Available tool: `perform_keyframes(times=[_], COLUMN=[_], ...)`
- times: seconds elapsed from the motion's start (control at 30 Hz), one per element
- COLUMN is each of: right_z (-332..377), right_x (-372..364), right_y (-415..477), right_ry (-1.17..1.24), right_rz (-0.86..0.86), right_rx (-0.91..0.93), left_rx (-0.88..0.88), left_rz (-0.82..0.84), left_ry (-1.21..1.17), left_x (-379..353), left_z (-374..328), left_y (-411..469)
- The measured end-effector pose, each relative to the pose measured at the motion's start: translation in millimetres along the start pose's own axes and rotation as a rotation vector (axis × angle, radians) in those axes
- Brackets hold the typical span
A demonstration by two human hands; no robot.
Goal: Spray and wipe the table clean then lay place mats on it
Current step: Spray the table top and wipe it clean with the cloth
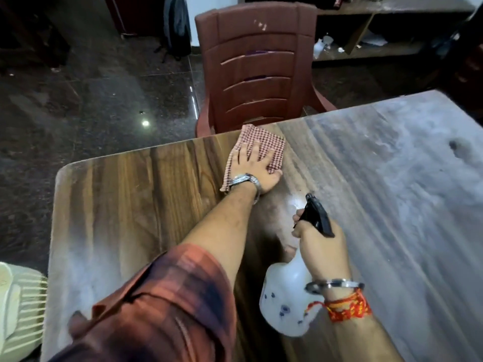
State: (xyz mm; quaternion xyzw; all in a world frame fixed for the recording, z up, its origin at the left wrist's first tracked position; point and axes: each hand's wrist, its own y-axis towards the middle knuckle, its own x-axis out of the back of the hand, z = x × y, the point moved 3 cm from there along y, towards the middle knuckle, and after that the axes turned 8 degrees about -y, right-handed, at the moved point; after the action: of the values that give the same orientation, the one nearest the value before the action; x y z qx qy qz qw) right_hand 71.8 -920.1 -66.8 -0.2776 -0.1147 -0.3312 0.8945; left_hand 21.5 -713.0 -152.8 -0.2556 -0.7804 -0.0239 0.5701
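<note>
Checked cloth, soft and limp, lies by the table far edge under the left hand, its fingers flat and spread. The right hand curls round the neck of the light plastic spray bottle, a sound hold.

Straight across from me stands a reddish-brown plastic chair, its slatted back flecked with white near the top. To its left spreads a dark, glossy tiled floor, with a bright spot of light mirrored in it. Farther back something dark hangs or leans (a bag or a garment, I cannot tell which). At the upper right runs a low wooden shelf with crumpled white bits lying on it.
</note>
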Motion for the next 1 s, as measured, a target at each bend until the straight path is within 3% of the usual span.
perform_keyframes(times=[0.07,0.2,0.47,0.57,0.7,0.93,1.0], right_z=[-5.1,-12.2,-7.4,-11.4,-22.1,-42.6,-42.8], right_x=[12.5,22.8,7.8,8.2,19.0,58.2,63.5], right_y=[8.7,12.6,-16.2,-29.2,-43.9,-57.1,-61.3], right_ry=[-0.042,-0.099,-0.155,-0.129,-0.129,-0.233,-0.322], right_rz=[-0.030,-0.027,0.033,0.089,0.156,0.073,0.089], right_rx=[0.000,0.016,0.097,0.126,0.150,0.204,0.223], left_rx=[-0.006,0.149,0.730,0.798,0.697,0.124,0.051], left_rz=[-0.004,-0.075,-0.223,-0.222,-0.212,0.009,0.043], left_ry=[-0.010,-0.067,-0.100,-0.123,-0.119,0.001,-0.035], left_x=[-7.0,-3.9,37.3,33.2,6.1,-73.6,-86.7], left_z=[-13.4,16.3,204.3,219.8,164.9,-37.4,-67.1], left_y=[-5.5,-23.4,-151.2,-199.1,-204.6,-221.2,-244.5])
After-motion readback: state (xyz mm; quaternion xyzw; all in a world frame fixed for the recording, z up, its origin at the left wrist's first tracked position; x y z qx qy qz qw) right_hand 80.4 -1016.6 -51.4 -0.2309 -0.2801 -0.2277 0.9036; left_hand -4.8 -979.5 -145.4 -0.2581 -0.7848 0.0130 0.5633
